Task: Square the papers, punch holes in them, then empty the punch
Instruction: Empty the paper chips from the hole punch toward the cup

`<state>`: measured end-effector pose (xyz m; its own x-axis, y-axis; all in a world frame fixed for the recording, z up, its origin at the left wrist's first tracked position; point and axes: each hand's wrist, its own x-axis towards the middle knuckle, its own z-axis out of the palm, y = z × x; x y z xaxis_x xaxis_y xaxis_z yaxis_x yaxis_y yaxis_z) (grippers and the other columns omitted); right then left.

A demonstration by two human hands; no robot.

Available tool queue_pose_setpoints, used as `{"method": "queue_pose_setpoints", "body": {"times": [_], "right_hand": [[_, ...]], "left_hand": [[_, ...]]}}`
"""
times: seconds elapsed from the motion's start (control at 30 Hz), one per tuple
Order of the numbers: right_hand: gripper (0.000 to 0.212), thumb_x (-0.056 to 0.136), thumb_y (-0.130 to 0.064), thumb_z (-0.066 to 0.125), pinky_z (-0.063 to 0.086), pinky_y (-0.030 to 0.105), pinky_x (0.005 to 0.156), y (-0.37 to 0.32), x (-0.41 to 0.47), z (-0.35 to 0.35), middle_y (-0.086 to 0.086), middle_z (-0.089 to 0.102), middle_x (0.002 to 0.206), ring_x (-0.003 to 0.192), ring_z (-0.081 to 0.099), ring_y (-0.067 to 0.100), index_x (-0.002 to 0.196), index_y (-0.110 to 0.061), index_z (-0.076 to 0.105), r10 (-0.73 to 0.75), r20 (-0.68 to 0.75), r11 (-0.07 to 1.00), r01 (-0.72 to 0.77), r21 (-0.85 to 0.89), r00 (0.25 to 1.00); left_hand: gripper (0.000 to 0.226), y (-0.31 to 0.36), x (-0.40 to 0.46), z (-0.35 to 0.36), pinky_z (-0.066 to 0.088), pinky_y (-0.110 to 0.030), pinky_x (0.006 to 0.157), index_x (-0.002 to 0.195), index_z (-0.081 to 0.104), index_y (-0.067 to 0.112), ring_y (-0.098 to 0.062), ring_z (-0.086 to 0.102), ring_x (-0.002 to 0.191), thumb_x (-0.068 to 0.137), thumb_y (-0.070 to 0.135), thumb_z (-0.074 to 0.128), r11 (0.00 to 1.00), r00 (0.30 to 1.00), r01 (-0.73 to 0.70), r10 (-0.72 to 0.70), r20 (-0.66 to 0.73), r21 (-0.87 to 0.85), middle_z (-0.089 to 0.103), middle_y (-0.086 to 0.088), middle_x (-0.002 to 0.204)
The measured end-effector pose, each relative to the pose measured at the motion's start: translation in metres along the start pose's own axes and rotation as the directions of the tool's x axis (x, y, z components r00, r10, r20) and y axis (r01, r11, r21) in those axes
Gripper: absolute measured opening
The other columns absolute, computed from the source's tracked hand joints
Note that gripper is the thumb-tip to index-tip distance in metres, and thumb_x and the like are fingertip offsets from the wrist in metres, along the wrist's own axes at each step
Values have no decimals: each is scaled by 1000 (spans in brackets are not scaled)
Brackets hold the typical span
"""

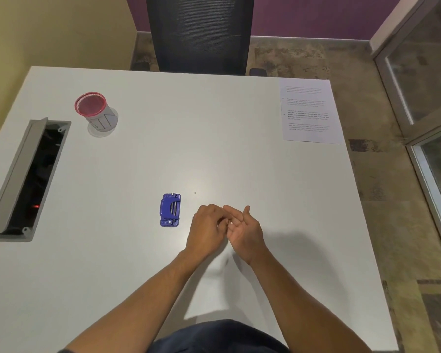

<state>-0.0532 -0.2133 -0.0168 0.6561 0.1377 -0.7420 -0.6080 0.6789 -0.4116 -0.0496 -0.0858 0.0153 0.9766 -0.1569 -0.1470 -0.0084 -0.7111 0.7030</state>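
A blue hole punch (170,210) lies on the white table (138,161), just left of my hands. The sheet of printed papers (308,112) lies flat at the far right corner of the table, well away from both hands. My right hand (245,230) is turned palm up with its fingers relaxed. My left hand (206,226) has its back to the camera, its curled fingertips meeting the right palm. A tiny pale speck shows where they touch; whether the left fingers pinch it is hidden. A small dot (195,192) lies on the table beyond the punch.
A red-rimmed mesh cup (94,112) stands at the far left. An open cable tray (28,179) is sunk into the table's left side. A dark mesh office chair (199,34) is pushed in at the far edge. A glass door (428,98) is on the right.
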Motion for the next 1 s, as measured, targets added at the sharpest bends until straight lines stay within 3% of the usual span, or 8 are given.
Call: {"method": "queue_pose_setpoints", "body": {"times": [0.1,0.23,0.37,0.5,0.77,1.0], "right_hand": [[59,103,-46,34,51,34,95,-2,-1,0,21,67,120,112,66,28,120,3,62,-1,-8,1000,2,21,1000],[57,103,-45,35,53,37,91,-6,-4,-3,20,70,116,111,67,29,116,3,61,8,6,997,-9,74,1000],[57,103,-43,35,53,39,90,-7,-4,-6,22,68,115,107,69,30,115,6,60,-3,-27,996,5,85,1000],[55,102,-41,38,53,39,89,-7,-6,-9,22,71,109,104,70,31,114,8,60,2,-30,994,1,106,1000],[55,100,-39,43,58,40,89,-11,-6,-9,25,69,114,110,67,34,113,10,63,-6,-50,994,12,106,999],[55,101,-40,41,58,40,89,-11,-5,-5,24,71,108,105,69,33,113,10,63,2,-52,994,4,111,999]], "left_hand": [[20,-2,2,2,43,-30,84,97,71,20,-18,52,91,86,11,56,999,999,20,-21,-47,-28,66,2,93],[13,-18,-1,-1,43,-30,79,97,71,15,-22,55,91,87,15,62,994,978,113,-111,-177,-2,67,-3,96],[11,-46,-4,-9,42,-38,68,82,71,13,-32,57,81,85,17,61,931,969,215,-166,-185,294,67,-6,84],[10,-65,-7,-14,34,-37,67,82,74,14,-33,54,86,83,16,65,844,963,267,-217,-160,466,67,-7,89],[14,-74,1,-14,32,-36,67,66,72,14,-31,55,79,75,3,71,823,990,139,-124,-65,551,69,-2,82],[18,-75,4,-13,39,-41,75,85,74,11,-30,56,90,85,5,58,763,994,49,-100,43,645,69,-3,97]]}}
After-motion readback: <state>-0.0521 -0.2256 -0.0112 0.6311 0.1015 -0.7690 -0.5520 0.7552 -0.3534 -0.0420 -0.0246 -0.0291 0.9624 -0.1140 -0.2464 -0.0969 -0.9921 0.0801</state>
